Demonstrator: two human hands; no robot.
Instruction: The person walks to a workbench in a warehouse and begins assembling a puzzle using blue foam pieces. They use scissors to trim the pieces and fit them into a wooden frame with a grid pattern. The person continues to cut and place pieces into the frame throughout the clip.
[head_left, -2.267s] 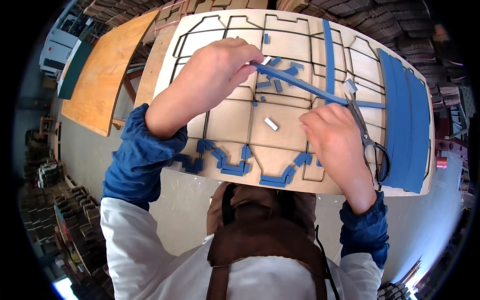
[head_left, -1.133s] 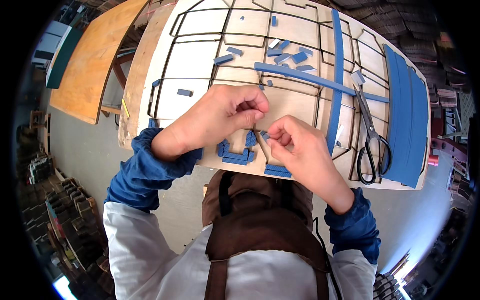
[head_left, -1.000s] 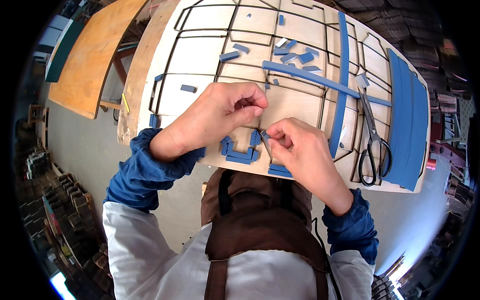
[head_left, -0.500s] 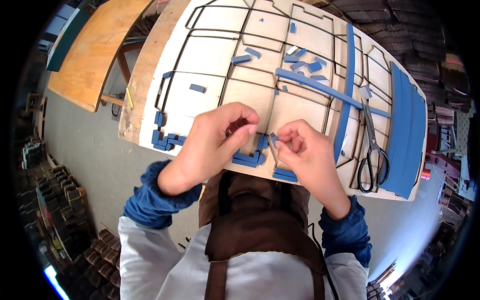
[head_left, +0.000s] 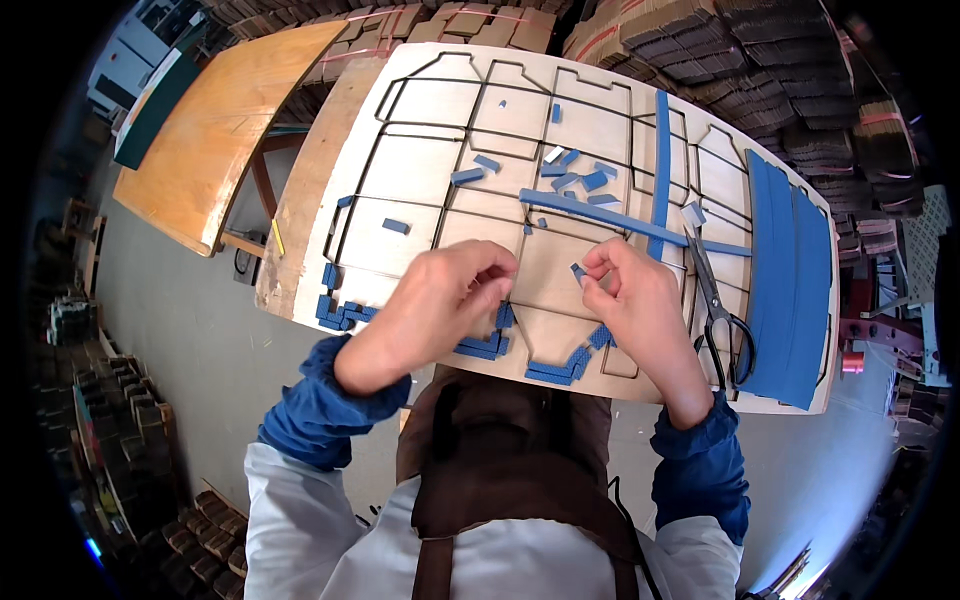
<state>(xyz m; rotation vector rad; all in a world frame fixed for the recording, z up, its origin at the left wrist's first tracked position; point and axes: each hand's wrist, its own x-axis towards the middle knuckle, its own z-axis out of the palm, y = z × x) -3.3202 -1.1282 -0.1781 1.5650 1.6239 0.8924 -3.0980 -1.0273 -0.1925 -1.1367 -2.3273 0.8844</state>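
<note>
My right hand (head_left: 635, 300) pinches a small blue foam piece (head_left: 577, 271) between thumb and fingertips, above a pale wooden board (head_left: 410, 185) with dark raised lines. To its left, my left hand (head_left: 440, 305) is closed, thumb against curled fingers; whatever sits in that pinch, if anything, is hidden. Along the board's near edge, textured blue foam strips (head_left: 550, 373) follow some of the lines, and more of them (head_left: 345, 315) line the near left corner. Beyond my hands lie several loose blue foam pieces (head_left: 595, 181) and a long blue strip (head_left: 590, 207).
Black-handled scissors (head_left: 717, 310) lie on the board's right part, beside wide blue foam sheets (head_left: 790, 285). Another long strip (head_left: 660, 170) crosses the board. A separate wooden table (head_left: 215, 140) stands at the far left. Stacked brown cardboard (head_left: 690, 45) fills the back.
The view has shifted, so the board sits lower in the picture. My right hand has moved away from the near edge with its foam piece, uncovering foam strips there. My left hand stays closed.
</note>
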